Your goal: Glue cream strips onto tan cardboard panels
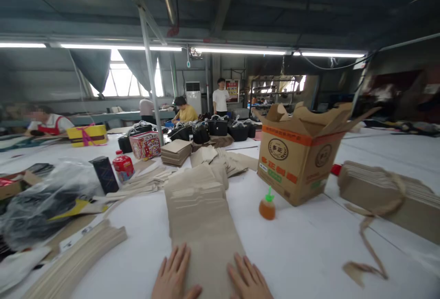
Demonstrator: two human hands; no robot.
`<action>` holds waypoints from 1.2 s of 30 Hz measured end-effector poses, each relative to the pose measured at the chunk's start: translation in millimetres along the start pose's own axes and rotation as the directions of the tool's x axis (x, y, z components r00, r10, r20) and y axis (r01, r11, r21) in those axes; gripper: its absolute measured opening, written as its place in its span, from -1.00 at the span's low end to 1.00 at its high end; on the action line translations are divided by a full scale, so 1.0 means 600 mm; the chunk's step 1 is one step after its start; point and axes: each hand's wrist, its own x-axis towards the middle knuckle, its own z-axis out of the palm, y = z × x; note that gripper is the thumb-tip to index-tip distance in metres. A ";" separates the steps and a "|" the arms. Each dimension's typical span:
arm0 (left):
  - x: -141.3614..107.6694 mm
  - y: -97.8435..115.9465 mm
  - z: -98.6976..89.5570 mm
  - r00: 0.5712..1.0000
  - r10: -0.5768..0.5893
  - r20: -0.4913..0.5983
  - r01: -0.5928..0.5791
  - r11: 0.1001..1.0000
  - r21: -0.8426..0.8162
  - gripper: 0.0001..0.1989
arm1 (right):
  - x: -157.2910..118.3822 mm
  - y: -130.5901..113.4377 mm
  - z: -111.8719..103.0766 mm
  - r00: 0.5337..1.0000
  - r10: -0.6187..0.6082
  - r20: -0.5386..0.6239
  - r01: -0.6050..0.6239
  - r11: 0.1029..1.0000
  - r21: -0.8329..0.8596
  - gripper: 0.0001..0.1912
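Head view: left hand and right hand lie on sheets, fingers slightly spread. From here, their far end looks fanned, near end not.

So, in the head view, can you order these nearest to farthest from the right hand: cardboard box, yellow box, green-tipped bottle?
1. Green-tipped bottle: ahead, slightly right.
2. Cardboard box: right, beyond the bottle.
3. Yellow box: far back, left.

Left hand and right hand apart, palm-down, apparently flat.
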 end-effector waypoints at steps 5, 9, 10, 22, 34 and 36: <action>0.022 0.000 -0.009 0.998 -0.062 0.030 0.061 0.998 0.024 -0.15 | 0.035 0.007 -0.052 0.999 -0.040 -0.019 0.041 0.999 0.019 -0.41; 0.063 -0.005 0.003 0.995 -0.094 -0.038 0.095 0.995 0.024 -0.17 | 0.075 0.007 -0.051 0.993 -0.025 -0.115 0.028 0.999 0.022 -0.41; 0.074 -0.008 0.008 0.992 -0.102 -0.070 0.104 0.994 0.021 -0.18 | 0.086 0.006 -0.051 0.988 -0.022 -0.152 0.025 0.999 0.022 -0.41; 0.106 -0.029 0.015 0.893 0.002 -0.450 0.016 0.999 0.037 -0.30 | 0.117 0.003 -0.050 0.911 -0.069 -0.407 0.085 0.996 0.021 -0.44; -0.109 0.064 0.039 0.886 0.230 -0.403 -0.256 0.967 -0.011 -0.70 | 0.006 0.031 -0.014 0.924 -0.063 -0.377 0.114 0.987 0.113 -0.45; -0.138 0.067 0.098 0.822 0.388 -0.417 -0.382 0.919 0.101 -0.65 | -0.044 0.025 0.003 0.938 -0.071 -0.340 0.112 0.988 0.105 -0.47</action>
